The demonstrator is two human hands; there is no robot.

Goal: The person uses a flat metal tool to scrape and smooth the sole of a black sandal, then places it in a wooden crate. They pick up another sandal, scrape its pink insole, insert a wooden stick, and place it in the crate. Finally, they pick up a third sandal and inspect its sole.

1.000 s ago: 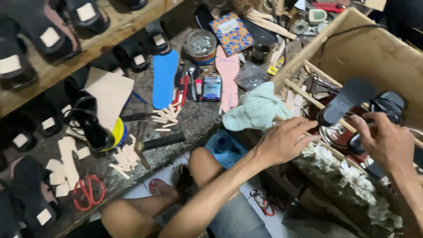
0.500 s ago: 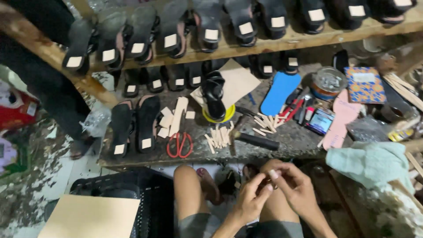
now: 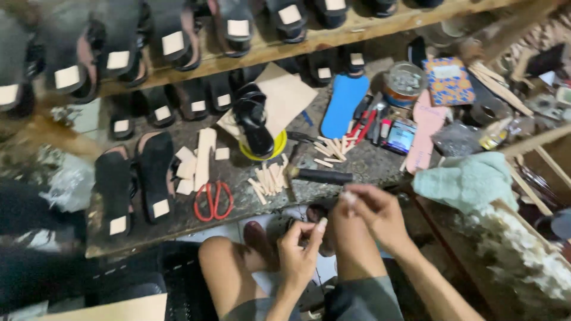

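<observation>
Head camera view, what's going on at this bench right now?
A person sits at a cluttered workbench with both hands raised above their knees. The right hand pinches something small and pale at its fingertips; what it is cannot be told. The left hand is beside it, fingers curled, apparently empty. On the bench lie red-handled scissors, small wooden sticks, a blue insole and black sandals. More sandals line the wooden shelf above.

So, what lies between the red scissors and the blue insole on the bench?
In the head view, between the red scissors and the blue insole lie a pile of small wooden sticks and a black sandal on a yellow container.
</observation>
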